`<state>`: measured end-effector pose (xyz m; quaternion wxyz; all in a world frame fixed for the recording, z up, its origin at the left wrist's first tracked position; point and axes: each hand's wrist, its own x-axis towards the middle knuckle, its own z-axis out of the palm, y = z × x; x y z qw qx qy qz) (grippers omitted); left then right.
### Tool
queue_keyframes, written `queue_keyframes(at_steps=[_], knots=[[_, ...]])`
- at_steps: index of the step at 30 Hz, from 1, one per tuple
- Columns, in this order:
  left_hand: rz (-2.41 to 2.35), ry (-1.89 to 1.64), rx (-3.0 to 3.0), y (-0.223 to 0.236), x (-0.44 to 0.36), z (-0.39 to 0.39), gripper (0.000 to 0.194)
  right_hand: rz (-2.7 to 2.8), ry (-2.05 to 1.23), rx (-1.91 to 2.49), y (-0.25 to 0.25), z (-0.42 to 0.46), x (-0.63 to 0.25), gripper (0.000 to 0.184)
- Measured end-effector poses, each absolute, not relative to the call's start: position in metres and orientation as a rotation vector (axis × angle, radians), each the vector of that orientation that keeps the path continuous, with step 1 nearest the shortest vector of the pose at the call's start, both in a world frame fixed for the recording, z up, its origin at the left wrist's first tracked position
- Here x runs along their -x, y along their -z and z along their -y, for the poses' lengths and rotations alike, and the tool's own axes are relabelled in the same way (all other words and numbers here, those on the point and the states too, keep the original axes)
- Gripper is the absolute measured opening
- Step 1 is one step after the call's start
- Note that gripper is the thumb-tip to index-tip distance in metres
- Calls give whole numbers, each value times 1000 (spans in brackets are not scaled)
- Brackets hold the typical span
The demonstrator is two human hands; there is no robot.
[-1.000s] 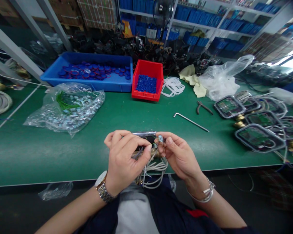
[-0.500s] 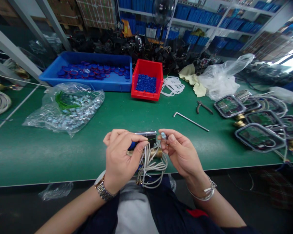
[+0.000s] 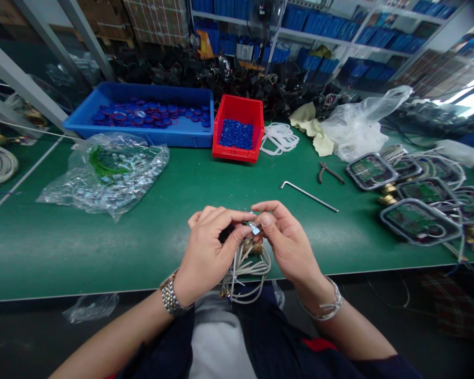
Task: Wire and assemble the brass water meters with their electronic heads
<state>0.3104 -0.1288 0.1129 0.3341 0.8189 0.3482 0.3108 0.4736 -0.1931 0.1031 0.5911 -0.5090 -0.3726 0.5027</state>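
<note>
My left hand point(image 3: 211, 239) and my right hand point(image 3: 290, 239) meet above the table's front part, both closed with fingertips pinched. Between them is a small clear and light-blue piece, apparently a wire seal point(image 3: 255, 228), gripped at its right side by my right thumb and fingers. A short bit of green wire point(image 3: 245, 223) shows at the left fingertips. Beneath the hands lies a device with a brass threaded fitting point(image 3: 253, 247) and a coiled pale cable point(image 3: 245, 268); its body is mostly hidden by my left hand.
Behind the hands stand a blue tray point(image 3: 150, 138) of blue discs and a red bin point(image 3: 237, 153) of small blue parts. A plastic bag point(image 3: 114, 189) lies left. Rightward are a hex key point(image 3: 310, 197), pliers point(image 3: 331, 172) and several clear-cased devices point(image 3: 421, 221).
My left hand has moved right, up to my right hand. The green wire, stretched between the hands before, now shows only as a short bit, and the seal is turned.
</note>
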Motion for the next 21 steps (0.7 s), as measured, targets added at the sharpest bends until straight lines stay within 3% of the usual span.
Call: queue_keyframes(at_steps=[9,14,21], knots=[[-915,-871,-2138,-112,-310,127,12,1125,-854,1360,-101,204,-477,14],[-895,-897,-2153,-111,-310,128,14,1403,-688,1426,-101,211,-476,19],[-868,-893,-2120,-111,-310,128,13,1206,-986,1392,-104,210,-472,23]])
